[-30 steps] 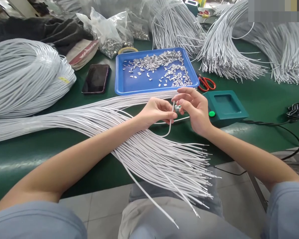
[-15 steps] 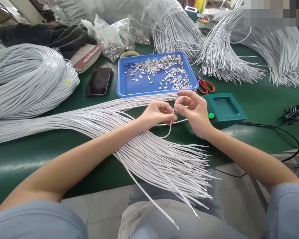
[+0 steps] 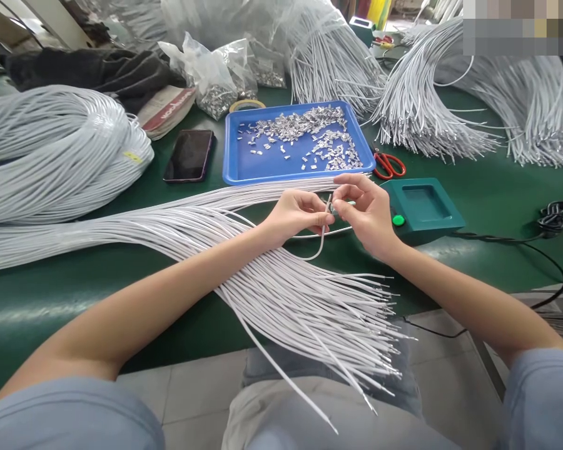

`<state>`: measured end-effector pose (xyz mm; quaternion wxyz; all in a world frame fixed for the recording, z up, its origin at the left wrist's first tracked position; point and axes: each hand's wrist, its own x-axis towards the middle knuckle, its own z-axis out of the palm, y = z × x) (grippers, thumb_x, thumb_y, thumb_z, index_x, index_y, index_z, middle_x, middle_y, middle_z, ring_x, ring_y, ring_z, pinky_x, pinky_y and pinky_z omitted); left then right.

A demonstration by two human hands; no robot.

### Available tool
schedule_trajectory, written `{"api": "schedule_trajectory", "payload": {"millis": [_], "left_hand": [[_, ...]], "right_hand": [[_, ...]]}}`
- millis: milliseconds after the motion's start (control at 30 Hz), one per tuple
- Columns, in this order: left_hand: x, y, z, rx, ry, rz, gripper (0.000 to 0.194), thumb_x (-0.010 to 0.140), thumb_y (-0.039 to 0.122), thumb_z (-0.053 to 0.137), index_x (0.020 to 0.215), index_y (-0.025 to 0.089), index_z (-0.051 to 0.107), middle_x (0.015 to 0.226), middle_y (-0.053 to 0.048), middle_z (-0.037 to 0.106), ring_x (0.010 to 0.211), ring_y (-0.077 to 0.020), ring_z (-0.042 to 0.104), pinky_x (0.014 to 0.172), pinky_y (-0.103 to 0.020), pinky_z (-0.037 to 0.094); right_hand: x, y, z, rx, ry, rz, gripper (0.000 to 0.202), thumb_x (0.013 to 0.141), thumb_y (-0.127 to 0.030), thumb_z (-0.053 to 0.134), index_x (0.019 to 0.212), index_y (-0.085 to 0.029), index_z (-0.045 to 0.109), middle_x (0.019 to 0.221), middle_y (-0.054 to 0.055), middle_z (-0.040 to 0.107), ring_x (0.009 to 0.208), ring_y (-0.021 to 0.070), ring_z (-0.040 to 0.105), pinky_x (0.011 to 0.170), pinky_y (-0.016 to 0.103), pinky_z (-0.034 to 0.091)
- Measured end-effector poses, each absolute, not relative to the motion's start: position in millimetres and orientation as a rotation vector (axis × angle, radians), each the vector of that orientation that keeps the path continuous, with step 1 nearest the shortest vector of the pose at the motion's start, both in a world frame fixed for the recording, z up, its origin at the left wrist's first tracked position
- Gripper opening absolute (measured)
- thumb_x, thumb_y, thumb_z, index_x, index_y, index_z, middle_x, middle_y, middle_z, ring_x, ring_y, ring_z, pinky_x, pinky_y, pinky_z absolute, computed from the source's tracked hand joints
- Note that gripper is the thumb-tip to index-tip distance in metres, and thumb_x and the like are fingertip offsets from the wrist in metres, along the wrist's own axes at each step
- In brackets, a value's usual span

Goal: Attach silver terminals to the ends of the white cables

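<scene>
White wire (image 3: 323, 239) in pinching left hand (image 3: 293, 217), right hand (image 3: 371, 214) half-curled beside it, grip unclear

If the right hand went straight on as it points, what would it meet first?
Likely the white wire pinched in the left hand, just ahead of the right hand; depth there is unclear.

I log a green table (image 3: 98, 269) on my remote feed. At its left I find a coil of pale cable (image 3: 65, 150), with a phone (image 3: 188, 156) flat just beside it. A blue tray (image 3: 263, 169) occupies the centre; red-handled scissors (image 3: 389, 165) adjoin its right side, near a recessed green unit (image 3: 426, 203). A white wire bundle (image 3: 286, 287) crosses from the left, ends overhanging the near edge. I note a black cord (image 3: 556, 214) at right.
</scene>
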<state>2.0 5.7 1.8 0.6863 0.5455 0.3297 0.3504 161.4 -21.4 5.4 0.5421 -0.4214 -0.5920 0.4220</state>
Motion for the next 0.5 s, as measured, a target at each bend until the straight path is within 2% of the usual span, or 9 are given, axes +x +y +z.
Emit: {"api": "schedule_trajectory", "payload": {"millis": [133, 300, 500], "left_hand": [[2.1, 6.2, 1.6, 1.201, 0.759, 0.805, 0.04, 0.047, 0.034, 0.092, 0.062, 0.009, 0.066, 0.056, 0.0, 0.065, 0.052, -0.0108, 0.065, 0.05, -0.019, 0.056], [1.2, 7.0, 0.6, 1.213, 0.757, 0.804, 0.037, 0.049, 0.034, 0.091, 0.064, 0.009, 0.067, 0.055, -0.001, 0.066, 0.052, -0.011, 0.065, 0.05, -0.019, 0.055], [-0.1, 6.9, -0.2, 1.313, 0.727, 0.808, 0.039, 0.052, 0.04, 0.09, 0.065, 0.009, 0.069, 0.055, -0.003, 0.066, 0.046, -0.0063, 0.056, 0.042, -0.016, 0.044]], "right_hand": [[162.1, -21.6, 3.7, -1.015, -1.375, 0.927, 0.024, 0.072, -0.017, 0.059, 0.095, -0.023, 0.061, 0.07, -0.004, 0.054, 0.065, 0.0096, 0.053, 0.053, 0.024, 0.045], [160.7, -23.6, 3.8, -0.997, -1.378, 0.939, 0.028, 0.072, -0.02, 0.064, 0.099, -0.023, 0.06, 0.083, -0.001, 0.063, 0.078, 0.0124, 0.062, 0.058, 0.025, 0.051], [160.3, -22.1, 1.0, -1.013, -1.385, 0.973, 0.023, 0.071, -0.022, 0.068, 0.092, -0.021, 0.059, 0.072, -0.004, 0.061, 0.07, 0.011, 0.062, 0.056, 0.025, 0.05]]}}
